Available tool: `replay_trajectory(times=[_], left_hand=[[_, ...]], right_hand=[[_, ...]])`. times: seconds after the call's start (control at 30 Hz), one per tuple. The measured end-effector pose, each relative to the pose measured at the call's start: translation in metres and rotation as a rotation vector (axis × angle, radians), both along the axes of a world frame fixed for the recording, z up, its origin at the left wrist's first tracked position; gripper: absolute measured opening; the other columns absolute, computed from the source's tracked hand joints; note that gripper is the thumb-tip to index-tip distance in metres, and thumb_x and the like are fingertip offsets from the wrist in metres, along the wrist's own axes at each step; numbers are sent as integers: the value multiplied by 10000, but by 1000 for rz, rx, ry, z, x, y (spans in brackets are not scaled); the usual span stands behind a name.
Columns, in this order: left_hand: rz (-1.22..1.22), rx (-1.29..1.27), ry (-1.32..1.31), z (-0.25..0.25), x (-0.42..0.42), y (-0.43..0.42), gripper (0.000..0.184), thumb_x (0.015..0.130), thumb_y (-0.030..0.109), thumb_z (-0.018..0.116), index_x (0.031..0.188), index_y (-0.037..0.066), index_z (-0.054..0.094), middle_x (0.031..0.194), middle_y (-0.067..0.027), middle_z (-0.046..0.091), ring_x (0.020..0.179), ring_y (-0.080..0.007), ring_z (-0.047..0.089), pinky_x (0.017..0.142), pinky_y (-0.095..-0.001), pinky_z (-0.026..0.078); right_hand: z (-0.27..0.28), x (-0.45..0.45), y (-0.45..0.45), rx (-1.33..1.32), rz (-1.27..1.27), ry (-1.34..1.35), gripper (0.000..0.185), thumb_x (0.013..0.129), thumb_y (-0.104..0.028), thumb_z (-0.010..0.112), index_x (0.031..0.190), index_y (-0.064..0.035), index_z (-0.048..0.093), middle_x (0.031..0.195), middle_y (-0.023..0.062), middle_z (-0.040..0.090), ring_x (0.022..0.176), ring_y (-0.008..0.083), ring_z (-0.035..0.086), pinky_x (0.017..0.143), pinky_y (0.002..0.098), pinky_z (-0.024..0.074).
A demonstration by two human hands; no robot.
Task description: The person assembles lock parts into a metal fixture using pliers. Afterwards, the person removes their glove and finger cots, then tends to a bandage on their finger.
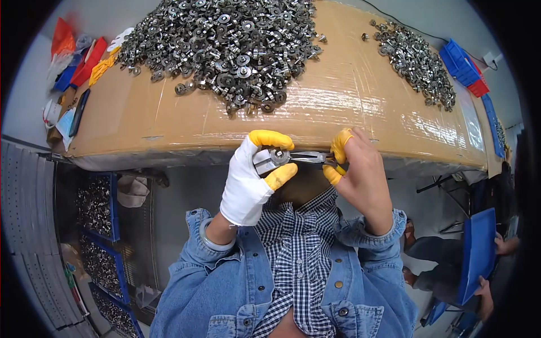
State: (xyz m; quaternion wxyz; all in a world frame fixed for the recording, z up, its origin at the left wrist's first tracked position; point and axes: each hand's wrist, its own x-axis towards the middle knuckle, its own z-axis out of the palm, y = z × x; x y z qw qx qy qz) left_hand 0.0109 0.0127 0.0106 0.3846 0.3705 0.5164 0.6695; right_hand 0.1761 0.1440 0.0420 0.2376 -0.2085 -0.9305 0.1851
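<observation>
My left hand (245,183) wears a white glove with yellow finger covers. Its thumb and fingers are closed round a small metal part (279,156) with a round disc and a raised hub, beside a pale grey block-like piece (263,162). In my right hand (360,172), bare except for yellow covers on some fingertips, is a pair of pliers (315,156), its handles mostly hidden by the fingers. The narrow plier jaws point left and reach the disc's edge; whether they grip it I cannot tell. Both hands are just off the table's near edge.
A large heap of metal parts (225,50) covers the back of the cardboard-topped table (332,112); a smaller heap (417,65) lies at right. Blue trays of parts (101,259) stand low at left. At lower right, another person holds a blue tray (478,253).
</observation>
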Motion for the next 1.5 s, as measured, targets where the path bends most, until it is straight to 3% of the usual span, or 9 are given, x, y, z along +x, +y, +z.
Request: replay_trajectory(times=[0.37, 0.6, 0.73, 0.8, 0.87, 0.9, 1.03, 1.3, 1.5], left_hand=[[-50, -31, -32, -2, -10, 0, 265, 735, -7, 759, 904, 41, 561, 926, -45, 589, 875, -113, 582, 805, -240, 467], [-142, -113, -195, 4, -20, -7, 370, 751, 93, 781, 1058, 60, 578, 1023, -15, 616, 926, -85, 574, 821, -247, 472], [-258, -19, -123, 3, -24, -10, 568, 748, 87, 769, 1255, 64, 513, 1164, -27, 565, 1025, -96, 552, 872, -261, 468], [-243, -66, -230, 4, -19, -11, 754, 699, 198, 782, 1356, 80, 432, 1132, -49, 560, 994, -128, 558, 896, -280, 458], [-218, -105, -243, 10, -20, -14, 768, 709, 209, 774, 1369, 78, 403, 1114, -55, 554, 964, -127, 564, 871, -276, 469], [-280, -147, -289, 13, -26, -17, 736, 742, 156, 751, 1372, 75, 380, 1112, -72, 543, 929, -128, 573, 741, -254, 510], [-302, -52, -320, 6, -24, -18, 642, 821, -30, 678, 1355, 34, 327, 1116, -111, 542, 783, -151, 623, 586, -229, 533], [-293, -53, -403, 5, -23, -18, 545, 792, -59, 700, 1233, 36, 393, 1114, -100, 525, 885, -193, 650, 658, -274, 568], [-259, -23, -440, 8, -19, -17, 548, 765, -86, 715, 1210, 21, 413, 1092, -100, 512, 946, -202, 637, 757, -323, 581]], right_hand=[[-9, -4, -4, -9, 63, -75, 325, 641, -61, 742, 847, -15, 496, 779, 145, 559, 763, 349, 580, 645, 431, 447], [-5, -9, 11, -41, -129, 114, 345, 662, -106, 791, 857, -35, 515, 745, 127, 548, 648, 303, 560, 560, 395, 434], [2, -18, -6, -210, -103, 521, 503, 643, -50, 813, 1083, -46, 569, 754, 72, 561, 558, 191, 515, 510, 320, 436], [1, -17, -19, -299, 216, 262, 886, 601, 43, 784, 1408, -99, 448, 883, 88, 623, 650, 179, 604, 597, 296, 509], [10, -12, -28, -273, 359, 53, 871, 599, 54, 775, 1399, -97, 466, 895, 92, 642, 669, 184, 624, 605, 296, 517], [16, -11, -26, -244, 355, 86, 802, 610, 51, 765, 1361, -93, 519, 899, 92, 673, 661, 171, 626, 600, 301, 519], [18, -7, -23, -315, 93, 169, 509, 710, -37, 763, 1204, -41, 641, 713, 6, 627, 598, 90, 536, 564, 228, 423], [10, -8, -28, -337, 140, 164, 373, 749, -87, 781, 1092, 10, 671, 743, 26, 639, 659, 84, 573, 615, 222, 447], [3, -6, -24, -299, 150, 258, 509, 665, -4, 753, 1165, -34, 662, 729, 35, 645, 601, 120, 587, 574, 234, 459]])
